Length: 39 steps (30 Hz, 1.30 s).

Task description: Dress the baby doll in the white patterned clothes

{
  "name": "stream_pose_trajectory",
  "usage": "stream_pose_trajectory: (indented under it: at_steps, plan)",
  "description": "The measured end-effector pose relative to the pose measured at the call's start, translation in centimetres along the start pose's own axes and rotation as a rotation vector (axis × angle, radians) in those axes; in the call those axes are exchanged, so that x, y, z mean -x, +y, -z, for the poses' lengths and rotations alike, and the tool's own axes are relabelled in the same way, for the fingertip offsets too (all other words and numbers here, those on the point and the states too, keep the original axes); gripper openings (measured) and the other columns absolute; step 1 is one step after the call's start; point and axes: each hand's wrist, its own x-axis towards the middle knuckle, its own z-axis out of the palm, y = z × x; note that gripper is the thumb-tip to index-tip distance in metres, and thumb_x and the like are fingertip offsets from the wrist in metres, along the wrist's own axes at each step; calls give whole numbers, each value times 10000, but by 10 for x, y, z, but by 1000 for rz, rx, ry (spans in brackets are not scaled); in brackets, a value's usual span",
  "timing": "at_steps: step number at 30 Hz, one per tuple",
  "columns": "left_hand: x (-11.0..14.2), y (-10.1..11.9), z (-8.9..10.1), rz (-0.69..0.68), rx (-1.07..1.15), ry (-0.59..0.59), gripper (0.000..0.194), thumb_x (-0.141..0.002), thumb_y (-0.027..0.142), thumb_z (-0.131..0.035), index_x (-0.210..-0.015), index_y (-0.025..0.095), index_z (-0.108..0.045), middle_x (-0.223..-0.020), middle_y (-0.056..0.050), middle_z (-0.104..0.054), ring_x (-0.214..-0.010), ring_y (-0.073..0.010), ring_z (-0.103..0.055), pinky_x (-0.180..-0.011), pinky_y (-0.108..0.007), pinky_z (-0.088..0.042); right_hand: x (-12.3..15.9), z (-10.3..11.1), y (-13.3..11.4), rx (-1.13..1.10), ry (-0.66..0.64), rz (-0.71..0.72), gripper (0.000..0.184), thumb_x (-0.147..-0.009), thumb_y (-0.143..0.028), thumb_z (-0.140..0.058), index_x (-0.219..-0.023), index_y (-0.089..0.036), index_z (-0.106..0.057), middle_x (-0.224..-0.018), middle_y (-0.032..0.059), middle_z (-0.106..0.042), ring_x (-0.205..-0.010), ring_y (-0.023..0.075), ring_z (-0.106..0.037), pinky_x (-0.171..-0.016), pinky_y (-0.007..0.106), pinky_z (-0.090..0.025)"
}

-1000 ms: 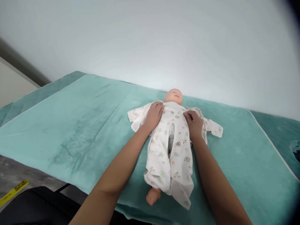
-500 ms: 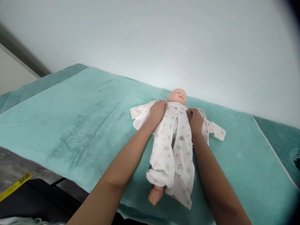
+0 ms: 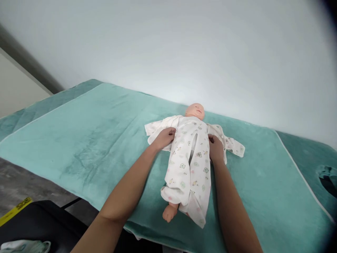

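A baby doll (image 3: 195, 111) lies on its back on the green cloth, its head toward the wall. White printed baby trousers (image 3: 181, 165) with a slit down the middle cover its front from the chest down. A small jacket (image 3: 217, 130) is spread beneath, its sleeves out to both sides. At the trousers' left edge, my left hand (image 3: 165, 137) has its fingers curled onto the fabric. My right hand (image 3: 216, 149) is closed at the opposite edge, its fingertips partly hidden. One bare doll foot (image 3: 170, 212) pokes out of the left trouser leg; the other foot is covered.
A green plush cover (image 3: 110, 140) is spread over the table, which meets a white wall (image 3: 168, 45). Below the table's near left edge are a black chair (image 3: 47, 218) with a crumpled cloth (image 3: 25, 246) and a yellow strip (image 3: 15, 211).
Both hands have slid down from the trousers' top edge near the doll's shoulders to the sides of its torso. The view has shifted slightly.
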Motion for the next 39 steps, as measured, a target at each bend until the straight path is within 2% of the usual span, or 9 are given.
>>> stream_pose_trajectory:
  at_steps: [3, 6, 9, 12, 21, 26, 31, 35, 39]
  plan:
    - [-2, -2, 6, 13, 204, -73, 199, -741, 185, -592, -931, 168, -648, -905, -35, -691, -838, -175, -614, -758, -284, -456, -1, 2, 5, -121, -124, -92, 302, -793, -381, -639, -1016, -208, -749, -1012, 75, -755, -906, 257, -667, -829, 386, -501]
    - [-2, 1, 9, 25, 315, -116, 234, -722, 205, -650, -952, 167, -649, -914, -32, -678, -833, -153, -606, -770, -270, -455, -5, 5, 6, -408, -334, -183, 323, -762, -370, -699, -1044, -223, -752, -990, 58, -762, -838, 246, -682, -766, 377, -532]
    - [-3, 5, 9, 60, 338, -132, 194, -702, 203, -672, -888, 165, -629, -858, -12, -652, -789, -141, -581, -731, -256, -439, -8, 9, 5, -598, -512, -225, 345, -724, -342, -765, -1050, -232, -753, -978, 44, -763, -830, 236, -688, -759, 368, -546]
    - [-3, 3, 4, 96, 279, -112, 164, -723, 204, -650, -877, 173, -603, -834, 8, -619, -754, -132, -547, -674, -242, -410, -12, 13, 5, -649, -576, -243, 313, -698, -314, -797, -996, -233, -751, -942, 27, -758, -810, 215, -677, -740, 347, -535]
    - [0, 0, -21, 39, 403, 248, 179, -752, 219, -654, -834, 210, -495, -743, 52, -474, -640, -94, -412, -568, -215, -321, -9, 7, -3, -662, -479, -242, 247, -696, -317, -810, -769, -220, -595, -722, -44, -623, -643, 122, -521, -590, 250, -405]
    - [-2, 11, -26, 81, 509, 330, 248, -716, 243, -713, -881, 213, -530, -725, 53, -512, -616, -95, -441, -551, -220, -341, -7, -8, -1, -725, -284, -167, 305, -697, -305, -793, -696, -214, -503, -652, -61, -510, -602, 100, -430, -544, 227, -333]
    - [-4, 8, -23, 97, 696, 211, 294, -657, 179, -681, -947, 186, -633, -791, 8, -655, -637, -115, -543, -575, -233, -399, -9, -8, 1, -738, -191, -146, 312, -690, -277, -780, -681, -215, -474, -631, -66, -491, -577, 94, -413, -534, 225, -331]
    - [-2, 4, -15, 137, 683, 123, 306, -647, 166, -672, -953, 170, -680, -837, -19, -712, -723, -153, -630, -639, -257, -452, -8, -4, -4, -733, -267, -181, 325, -644, -310, -811, -716, -229, -505, -677, -52, -569, -596, 118, -494, -560, 253, -405]
    - [1, 2, -8, 147, 541, 13, 275, -682, 184, -691, -955, 163, -702, -863, -37, -729, -808, -185, -657, -728, -297, -488, -6, -4, -3, -682, -348, -142, 348, -647, -360, -807, -784, -254, -506, -793, -26, -659, -745, 182, -615, -664, 306, -498]
